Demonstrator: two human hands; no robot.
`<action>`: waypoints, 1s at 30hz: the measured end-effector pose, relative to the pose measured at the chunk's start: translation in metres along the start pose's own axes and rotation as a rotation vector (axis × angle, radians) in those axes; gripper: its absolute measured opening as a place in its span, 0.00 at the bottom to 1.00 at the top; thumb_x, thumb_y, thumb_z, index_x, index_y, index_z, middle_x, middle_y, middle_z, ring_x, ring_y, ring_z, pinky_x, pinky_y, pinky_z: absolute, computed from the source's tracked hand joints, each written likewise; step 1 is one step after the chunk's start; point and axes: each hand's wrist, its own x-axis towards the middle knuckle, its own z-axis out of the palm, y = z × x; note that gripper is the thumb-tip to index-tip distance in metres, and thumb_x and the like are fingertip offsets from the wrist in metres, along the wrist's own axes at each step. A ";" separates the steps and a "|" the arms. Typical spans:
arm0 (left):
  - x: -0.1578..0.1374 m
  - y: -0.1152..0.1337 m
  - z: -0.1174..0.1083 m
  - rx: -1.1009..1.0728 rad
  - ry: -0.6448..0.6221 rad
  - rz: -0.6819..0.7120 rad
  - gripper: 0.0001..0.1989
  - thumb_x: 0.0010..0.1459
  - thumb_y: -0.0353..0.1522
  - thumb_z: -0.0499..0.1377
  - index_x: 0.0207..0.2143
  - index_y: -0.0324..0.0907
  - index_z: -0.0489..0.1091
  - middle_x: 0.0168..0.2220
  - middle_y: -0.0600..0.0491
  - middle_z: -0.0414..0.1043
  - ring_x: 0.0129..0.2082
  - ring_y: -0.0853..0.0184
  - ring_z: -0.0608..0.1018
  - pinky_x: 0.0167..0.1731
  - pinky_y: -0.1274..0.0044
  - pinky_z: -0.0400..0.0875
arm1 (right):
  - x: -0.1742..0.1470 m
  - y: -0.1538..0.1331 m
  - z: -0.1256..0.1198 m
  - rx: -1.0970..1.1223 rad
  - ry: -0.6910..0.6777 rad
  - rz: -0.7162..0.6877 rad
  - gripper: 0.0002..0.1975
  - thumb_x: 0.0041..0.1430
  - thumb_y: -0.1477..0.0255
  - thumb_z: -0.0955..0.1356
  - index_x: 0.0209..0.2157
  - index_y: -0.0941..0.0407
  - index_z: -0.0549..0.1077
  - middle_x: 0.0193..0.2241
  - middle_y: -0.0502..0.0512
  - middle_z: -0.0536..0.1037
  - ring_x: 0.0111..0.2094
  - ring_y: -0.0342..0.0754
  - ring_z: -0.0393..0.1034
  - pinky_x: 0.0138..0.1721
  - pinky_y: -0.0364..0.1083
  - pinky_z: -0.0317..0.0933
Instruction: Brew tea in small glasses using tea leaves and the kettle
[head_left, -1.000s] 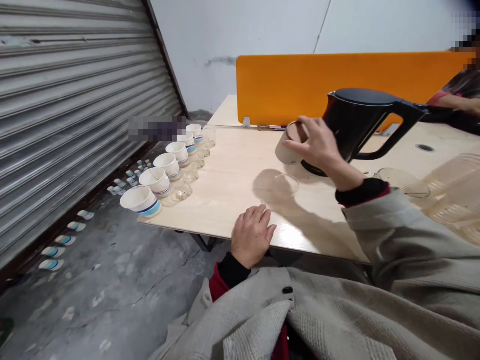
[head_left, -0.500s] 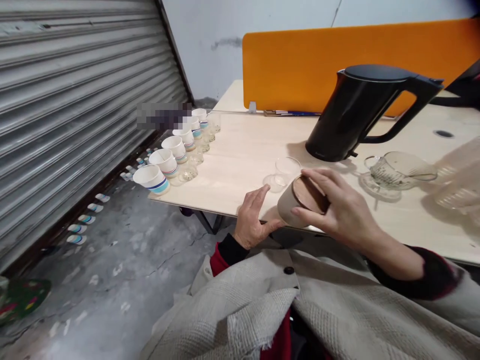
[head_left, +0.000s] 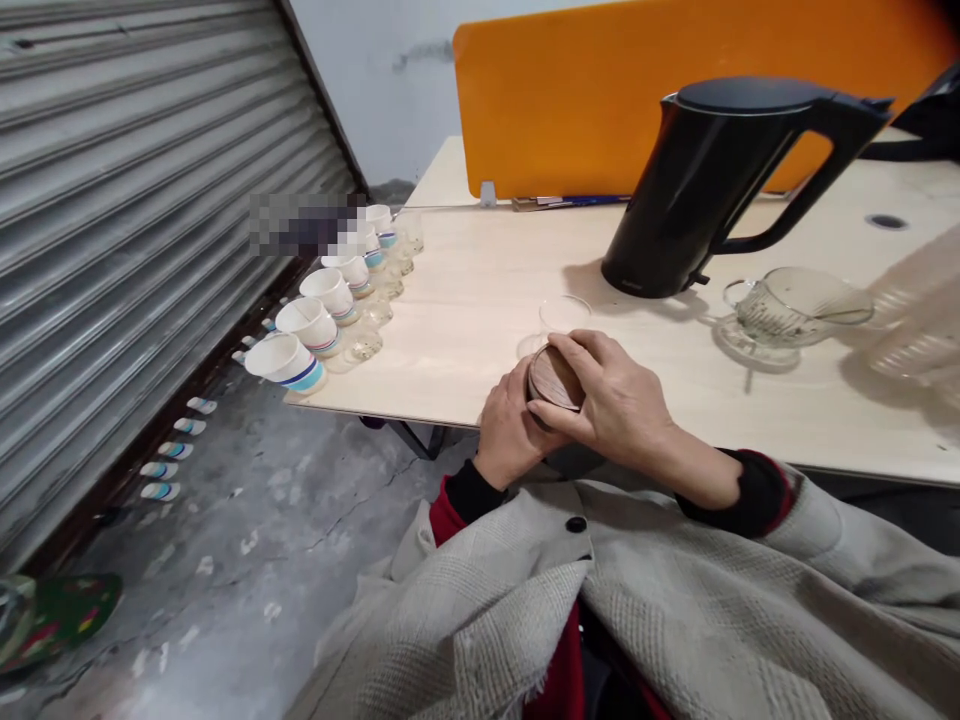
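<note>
Over a grey floor (head_left: 277, 530), a ribbed shutter (head_left: 150, 230) and pale wall (head_left: 375, 90) border a light table (head_left: 472, 290) with an orange divider (head_left: 555, 110).

Part office, part garage or shop unit, by its fittings. Beyond the left edge of the pale wooden surface (head_left: 480, 310), a ribbed metal roller shutter (head_left: 150, 230) comes down to a bare grey concrete floor (head_left: 247, 570), cracked and blotched. A bright orange desk divider (head_left: 600, 100) stands along the far edge, and a round cable hole (head_left: 886, 222) lies toward the right, both typical of office desks. Behind is a plain, scuffed pale wall (head_left: 375, 80).
</note>
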 end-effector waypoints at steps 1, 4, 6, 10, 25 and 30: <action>0.000 0.000 0.000 -0.002 0.003 -0.003 0.50 0.52 0.48 0.72 0.70 0.47 0.53 0.66 0.41 0.71 0.64 0.48 0.76 0.64 0.57 0.72 | 0.000 0.000 0.000 0.008 0.002 0.002 0.38 0.60 0.48 0.71 0.65 0.54 0.70 0.59 0.69 0.75 0.55 0.69 0.72 0.48 0.65 0.74; 0.002 0.000 0.000 -0.001 0.010 -0.008 0.49 0.51 0.47 0.73 0.69 0.46 0.54 0.65 0.41 0.72 0.63 0.47 0.77 0.63 0.56 0.73 | 0.000 0.001 0.004 0.055 0.038 0.004 0.36 0.60 0.51 0.71 0.64 0.55 0.71 0.59 0.68 0.75 0.57 0.68 0.72 0.51 0.64 0.73; 0.004 0.001 -0.002 -0.002 0.006 0.002 0.49 0.51 0.47 0.73 0.69 0.46 0.54 0.65 0.40 0.71 0.63 0.47 0.76 0.63 0.56 0.73 | -0.002 0.002 0.008 0.093 0.086 0.002 0.36 0.60 0.52 0.71 0.64 0.55 0.71 0.59 0.68 0.75 0.58 0.67 0.71 0.54 0.64 0.73; 0.007 0.001 -0.004 -0.004 0.004 0.026 0.48 0.52 0.44 0.73 0.69 0.44 0.54 0.65 0.39 0.71 0.63 0.47 0.77 0.62 0.56 0.74 | 0.000 0.002 0.015 0.168 0.154 0.029 0.34 0.59 0.54 0.71 0.63 0.54 0.72 0.58 0.67 0.75 0.58 0.67 0.71 0.58 0.66 0.70; 0.008 0.003 0.002 -0.036 0.063 -0.090 0.51 0.44 0.50 0.78 0.65 0.46 0.61 0.58 0.41 0.77 0.58 0.46 0.80 0.56 0.54 0.76 | -0.023 0.093 -0.024 0.023 0.294 0.316 0.32 0.61 0.51 0.69 0.62 0.49 0.71 0.56 0.65 0.75 0.59 0.68 0.69 0.60 0.68 0.66; 0.007 -0.001 0.004 0.018 0.086 -0.086 0.51 0.44 0.51 0.78 0.65 0.45 0.61 0.59 0.40 0.77 0.57 0.45 0.81 0.55 0.54 0.77 | -0.062 0.135 -0.007 -0.104 0.161 0.425 0.34 0.57 0.51 0.71 0.61 0.52 0.73 0.57 0.68 0.74 0.59 0.72 0.69 0.57 0.69 0.68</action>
